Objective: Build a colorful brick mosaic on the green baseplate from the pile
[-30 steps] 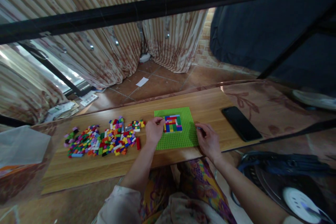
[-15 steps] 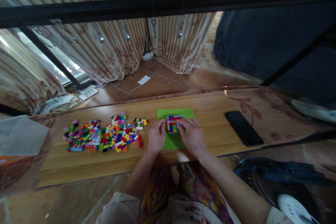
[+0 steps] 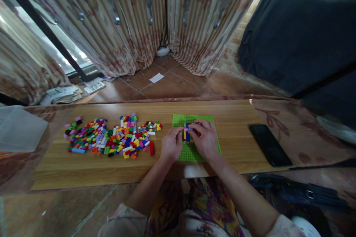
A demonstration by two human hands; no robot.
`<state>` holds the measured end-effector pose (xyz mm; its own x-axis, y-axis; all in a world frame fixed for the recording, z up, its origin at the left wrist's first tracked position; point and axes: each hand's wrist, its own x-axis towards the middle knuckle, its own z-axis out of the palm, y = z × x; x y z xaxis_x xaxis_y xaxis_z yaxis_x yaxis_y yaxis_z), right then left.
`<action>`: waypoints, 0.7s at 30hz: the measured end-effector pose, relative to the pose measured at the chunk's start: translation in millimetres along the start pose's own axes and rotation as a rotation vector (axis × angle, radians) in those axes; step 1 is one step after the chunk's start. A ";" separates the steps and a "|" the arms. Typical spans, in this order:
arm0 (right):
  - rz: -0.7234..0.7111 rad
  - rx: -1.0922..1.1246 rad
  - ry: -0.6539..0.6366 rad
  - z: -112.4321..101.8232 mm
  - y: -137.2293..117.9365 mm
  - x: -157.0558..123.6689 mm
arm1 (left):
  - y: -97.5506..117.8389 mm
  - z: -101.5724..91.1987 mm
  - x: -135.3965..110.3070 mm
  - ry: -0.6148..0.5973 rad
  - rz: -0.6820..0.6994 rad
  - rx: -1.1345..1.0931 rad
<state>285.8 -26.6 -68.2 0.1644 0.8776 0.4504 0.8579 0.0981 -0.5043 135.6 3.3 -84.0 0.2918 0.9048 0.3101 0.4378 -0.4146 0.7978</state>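
Two bare hands work over one green studded baseplate (image 3: 192, 155) on one wooden board (image 3: 97, 172). One flat patch of interlocked toy bricks (image 3: 187, 137) sits on the baseplate, between the hands and mostly covered by them.

The left hand (image 3: 171, 145) has thumb and forefinger nearly together at the patch's left edge; whether they grip a brick, I cannot tell. The right hand (image 3: 205, 141) curls over the patch, thumb and fingers a little apart, with one small blue piece (image 3: 190, 127) at the tips; whether it is pinched is unclear.

To the left spread loose bricks (image 3: 122, 139), too many to count, with one long red brick (image 3: 151, 148) at their near right end. One black smartphone (image 3: 269, 145) lies at the right.

A second ago the right hand was at the baseplate's right edge; now it covers the patch.
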 end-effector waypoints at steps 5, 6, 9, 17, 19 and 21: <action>0.051 0.064 -0.011 1.6 3.4 6.3 | -1.0 1.2 0.1 0.005 0.012 -0.009; 0.051 0.066 -0.015 1.5 3.6 7.1 | -1.6 1.6 -0.1 0.006 0.014 -0.009; 0.039 0.068 -0.024 -1.2 4.9 7.4 | -3.4 2.6 -1.1 0.010 0.019 -0.010; -0.073 -0.102 -0.017 -19.1 8.2 -14.1 | -3.8 3.2 -2.4 0.020 0.014 -0.024; -0.117 -0.169 -0.048 -19.4 3.9 -19.3 | -3.5 3.2 -2.1 0.016 0.013 -0.019; -0.135 -0.235 -0.070 -17.7 -2.0 -22.1 | -3.1 3.0 -1.9 0.013 0.016 -0.013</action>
<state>289.2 -54.5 -64.1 0.0137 0.8950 0.4459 0.9605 0.1123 -0.2548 136.3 2.6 -88.6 0.2876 0.8992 0.3298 0.4216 -0.4280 0.7994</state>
